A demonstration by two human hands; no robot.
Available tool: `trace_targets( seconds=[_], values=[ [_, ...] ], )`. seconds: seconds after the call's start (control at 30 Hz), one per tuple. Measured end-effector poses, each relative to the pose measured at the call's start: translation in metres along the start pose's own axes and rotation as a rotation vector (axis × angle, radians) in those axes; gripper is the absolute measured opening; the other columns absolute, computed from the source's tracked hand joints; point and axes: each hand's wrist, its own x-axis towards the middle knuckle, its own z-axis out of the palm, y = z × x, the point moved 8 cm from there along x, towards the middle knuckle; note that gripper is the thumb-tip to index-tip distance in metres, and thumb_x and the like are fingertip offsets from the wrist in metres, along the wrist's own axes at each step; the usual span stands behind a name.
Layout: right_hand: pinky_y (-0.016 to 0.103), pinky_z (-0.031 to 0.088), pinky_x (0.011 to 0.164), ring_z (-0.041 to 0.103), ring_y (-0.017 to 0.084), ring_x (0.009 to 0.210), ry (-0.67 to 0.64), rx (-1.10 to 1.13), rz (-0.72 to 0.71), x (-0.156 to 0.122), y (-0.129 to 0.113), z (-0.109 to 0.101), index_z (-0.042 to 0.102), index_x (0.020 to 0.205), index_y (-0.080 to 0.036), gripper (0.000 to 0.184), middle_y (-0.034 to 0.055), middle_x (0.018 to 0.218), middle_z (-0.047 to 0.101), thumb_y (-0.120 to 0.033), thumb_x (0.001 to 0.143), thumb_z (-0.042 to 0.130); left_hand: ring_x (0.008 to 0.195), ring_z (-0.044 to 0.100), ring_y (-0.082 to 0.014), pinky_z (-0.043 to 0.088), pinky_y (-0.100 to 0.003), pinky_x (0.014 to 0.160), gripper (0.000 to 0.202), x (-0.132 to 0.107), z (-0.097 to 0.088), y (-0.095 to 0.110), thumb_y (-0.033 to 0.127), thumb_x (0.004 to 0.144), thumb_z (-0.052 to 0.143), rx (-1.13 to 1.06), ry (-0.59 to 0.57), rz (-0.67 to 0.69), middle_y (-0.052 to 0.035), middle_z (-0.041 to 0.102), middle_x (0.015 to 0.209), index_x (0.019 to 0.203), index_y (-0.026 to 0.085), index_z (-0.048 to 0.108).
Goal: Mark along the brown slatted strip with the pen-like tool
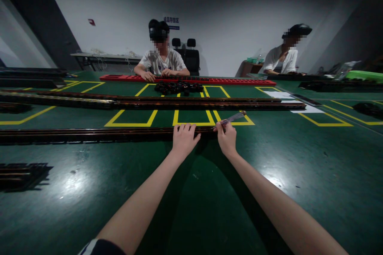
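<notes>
My left hand [184, 140] lies over the right part of a long dark glossy bar [89, 134], its fingers bent across the far edge and the thumb pointing right on the near side. Just beyond it, my right hand [226, 137] is closed on a slim screwdriver-like tool with a clear handle [235, 118]. The handle slants up to the right and ends in a brownish cap. Its thin tip points down left towards the bar's right end; whether it touches is too small to tell.
More long dark bars [149, 102] lie across the green table [134, 207]. Behind them are a dark bundle of parts [179, 87] and a red slotted rail [239, 81]. One person [163, 61] sits opposite, another person [283, 59] at the right. Short dark bars [20, 176] lie at left.
</notes>
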Motion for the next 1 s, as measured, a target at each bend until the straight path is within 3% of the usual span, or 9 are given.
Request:
trace_targets(
  seconds=[0.43,1.0],
  values=[
    [0.040,0.045,0.077,0.062,0.024,0.072,-0.016,-0.025,0.009,0.0000,-0.0014,0.0005,0.052,0.071,-0.023,0.033,0.0049,0.067,0.066,-0.048,0.089,0.044,0.107,0.058,-0.0273,0.038,-0.049,0.099,0.036,-0.0005,-0.0025,0.0030,0.034,0.091,0.042,-0.034,0.042,0.002,-0.0121,0.067,0.113,0.114,0.017,0.063],
    [0.042,0.044,0.083,0.064,0.024,0.078,-0.056,-0.041,-0.033,0.0012,-0.0019,0.0052,0.053,0.073,-0.022,0.020,0.0057,0.070,0.068,-0.034,0.088,0.048,0.108,0.056,-0.0272,0.037,-0.048,0.097,0.037,-0.0013,-0.0030,0.0052,0.020,0.089,0.037,0.007,0.028,0.016,-0.0110,0.066,0.116,0.117,0.016,0.061]
  ],
)
